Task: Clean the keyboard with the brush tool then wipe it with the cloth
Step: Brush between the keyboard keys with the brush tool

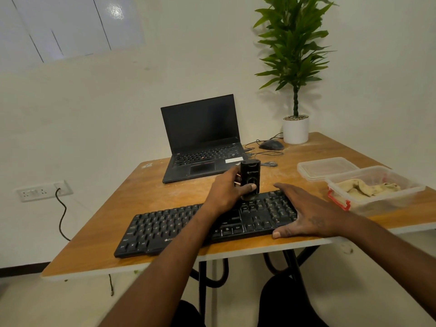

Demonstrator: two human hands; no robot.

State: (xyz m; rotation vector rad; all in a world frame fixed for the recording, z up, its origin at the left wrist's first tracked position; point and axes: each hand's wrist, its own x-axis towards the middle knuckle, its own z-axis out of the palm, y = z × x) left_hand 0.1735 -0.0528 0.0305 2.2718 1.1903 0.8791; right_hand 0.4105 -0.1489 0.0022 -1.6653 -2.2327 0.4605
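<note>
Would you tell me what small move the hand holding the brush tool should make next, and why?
Probably sweep the brush tool leftward along the key rows. The left hand grips it upright, its lower end at the keyboard's right section, while the right hand lies flat on the right end, steadying it. The cloth sits in its container, so wiping seems later.

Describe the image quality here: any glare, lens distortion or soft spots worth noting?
Head view: wide-angle bending curves the table edges and stretches the forearms near the bottom; a bright glare patch sits on the upper-left wall panel; lighting is soft and even, with faint shadows; the brush tool and keyboard legends look slightly soft.
</note>
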